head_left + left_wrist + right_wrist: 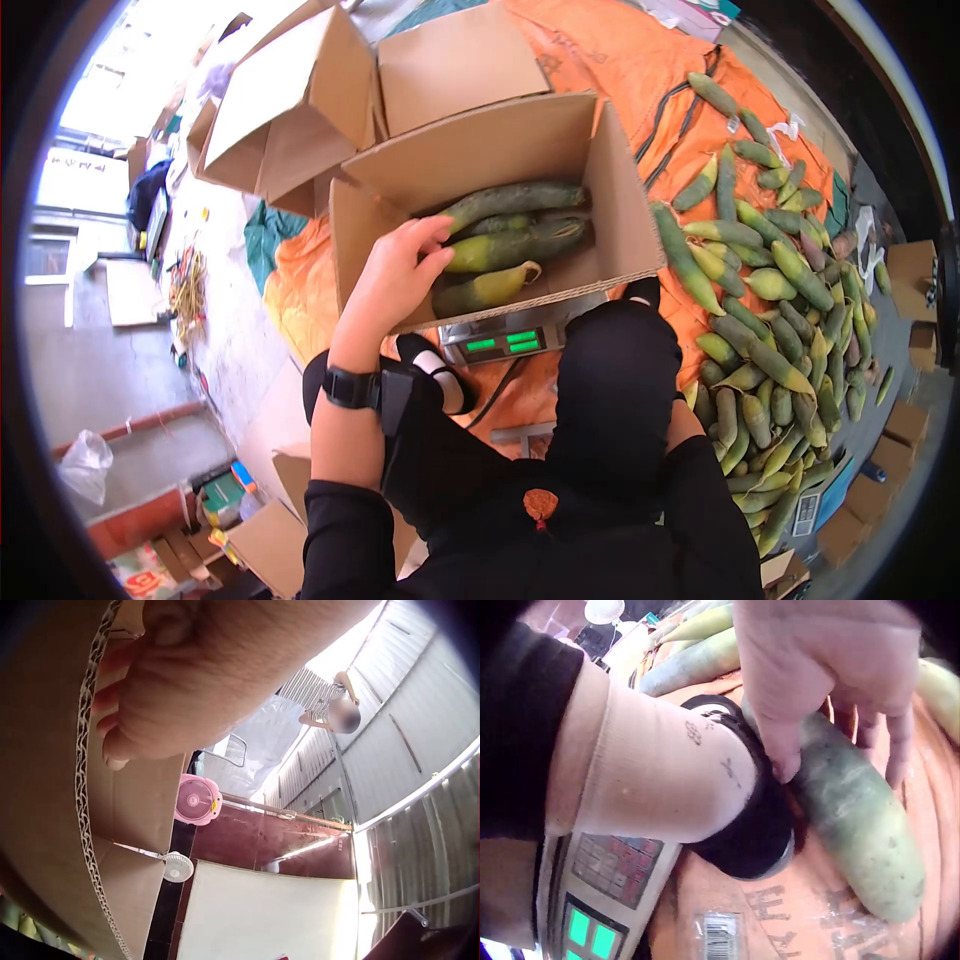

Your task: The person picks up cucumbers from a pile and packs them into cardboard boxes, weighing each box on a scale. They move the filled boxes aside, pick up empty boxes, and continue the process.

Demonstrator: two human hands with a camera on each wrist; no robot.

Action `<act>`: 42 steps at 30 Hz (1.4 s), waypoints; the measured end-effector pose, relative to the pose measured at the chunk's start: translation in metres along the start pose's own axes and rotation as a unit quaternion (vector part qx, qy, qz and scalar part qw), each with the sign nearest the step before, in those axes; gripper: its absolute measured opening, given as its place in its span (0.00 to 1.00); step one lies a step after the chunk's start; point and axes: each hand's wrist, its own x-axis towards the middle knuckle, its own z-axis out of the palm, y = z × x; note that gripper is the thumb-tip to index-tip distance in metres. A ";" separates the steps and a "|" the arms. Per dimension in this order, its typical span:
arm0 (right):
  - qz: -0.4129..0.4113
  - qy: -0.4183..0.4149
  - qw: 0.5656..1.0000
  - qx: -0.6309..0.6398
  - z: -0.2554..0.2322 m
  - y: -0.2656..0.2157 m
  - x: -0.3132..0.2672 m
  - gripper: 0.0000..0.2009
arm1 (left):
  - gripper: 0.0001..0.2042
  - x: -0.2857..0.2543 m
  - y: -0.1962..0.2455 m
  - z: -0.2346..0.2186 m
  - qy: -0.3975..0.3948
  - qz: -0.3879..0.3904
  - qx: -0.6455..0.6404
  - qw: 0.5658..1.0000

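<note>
My left hand (400, 265) reaches over the left side of an open cardboard box (460, 145). Its relaxed fingers rest at the near end of the uppermost long green melon (520, 200) in there. Several such melons lie side by side on the box floor, dark green with yellowish ends. In the left wrist view the fingers (112, 712) hang just inside the corrugated rim. Down beside a shoe, my right hand (825, 675) grips another long green melon (855, 817) from above, thumb on one side and fingers on the other. My right knee hides that hand in the head view.
Below the box is a scale (500, 345) with lit green digits. A big heap of melons (780, 340) spreads over the orange sheet (590, 50) on the right. Empty cartons (300, 100) stand behind the box. My shoe (742, 832) is close to the gripped melon.
</note>
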 end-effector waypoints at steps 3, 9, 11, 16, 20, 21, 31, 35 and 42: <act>-0.153 0.076 0.957 -0.233 0.019 -0.035 -0.070 0.24 | 0.16 -0.001 -0.003 -0.003 0.010 0.000 -0.020 1.000; -0.406 0.100 0.861 -0.290 0.047 -0.128 -0.161 0.27 | 0.16 -0.001 0.001 -0.009 0.032 0.014 -0.048 0.998; -0.474 0.091 0.833 -0.269 0.062 -0.165 -0.200 0.28 | 0.15 -0.001 0.003 -0.010 0.038 0.017 -0.067 0.997; -0.563 0.096 0.799 -0.191 0.099 -0.253 -0.302 0.30 | 0.16 -0.003 0.001 -0.012 0.042 0.036 -0.075 0.996; -0.657 0.045 0.745 -0.107 0.143 -0.294 -0.386 0.29 | 0.16 -0.004 0.002 -0.015 0.058 0.042 -0.091 0.993; -0.679 0.015 0.730 -0.074 0.157 -0.298 -0.405 0.27 | 0.16 -0.005 0.003 -0.016 0.060 0.042 -0.090 0.993; -0.534 -0.318 0.783 -0.016 0.311 -0.257 -0.466 0.19 | 0.32 -0.013 0.017 -0.011 0.002 0.115 -0.244 0.963; -0.441 -0.395 0.804 -0.047 0.347 -0.229 -0.462 0.21 | 0.35 -0.018 0.028 -0.010 -0.039 0.108 -0.301 0.947; -0.465 -0.310 0.813 -0.163 0.323 -0.254 -0.444 0.23 | 0.28 -0.017 0.022 -0.016 -0.047 0.009 -0.297 0.954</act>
